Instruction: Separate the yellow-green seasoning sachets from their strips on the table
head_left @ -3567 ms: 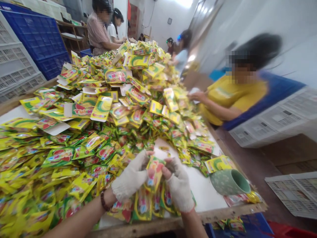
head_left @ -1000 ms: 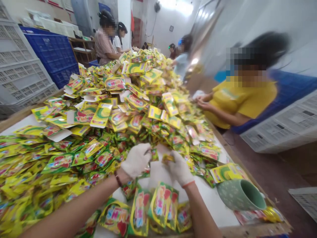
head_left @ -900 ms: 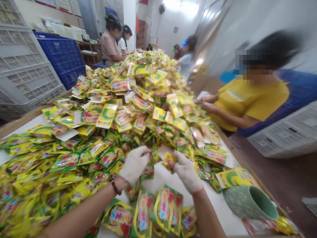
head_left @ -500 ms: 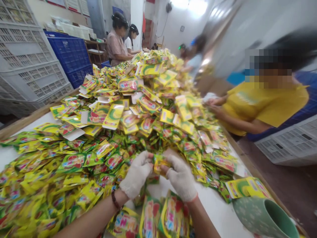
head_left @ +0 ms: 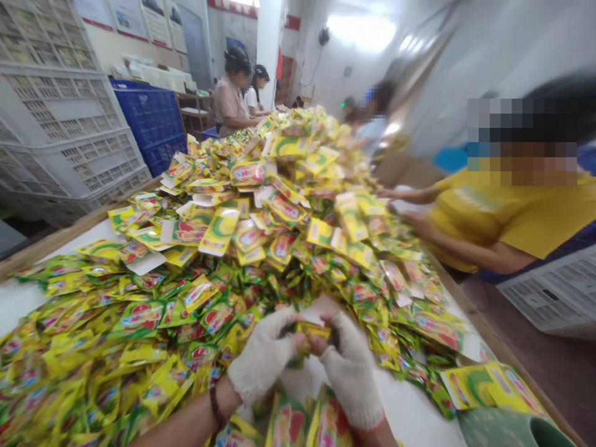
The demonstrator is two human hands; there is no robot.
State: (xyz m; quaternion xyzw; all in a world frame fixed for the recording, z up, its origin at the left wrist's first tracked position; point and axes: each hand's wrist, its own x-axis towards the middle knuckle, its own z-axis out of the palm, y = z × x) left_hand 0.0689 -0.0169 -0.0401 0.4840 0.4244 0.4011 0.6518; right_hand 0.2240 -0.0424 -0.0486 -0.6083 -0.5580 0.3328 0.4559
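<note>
Both my hands wear white knit gloves with bare fingertips and meet at the front of a big heap. Between them is a small yellow carton, blurred, with a pale flap sticking up behind it. My left hand pinches its left end. On the right end, the thumb and fingers of my right hand are closed. Whether a packet is inside the carton cannot be made out. Under my wrists lie several green and yellow candy packets with red fruit prints. More loose packets spread to the left.
Flat yellow cartons and a green flowered cup are at the right edge. Open cartons top the heap. A co-worker in a yellow shirt works on the right, others farther back. White crates and blue crates stand left.
My hands have drawn closer together around the carton, which has turned to show a narrow yellow side. The camera has tilted up a little, so the cup sits lower in view.
</note>
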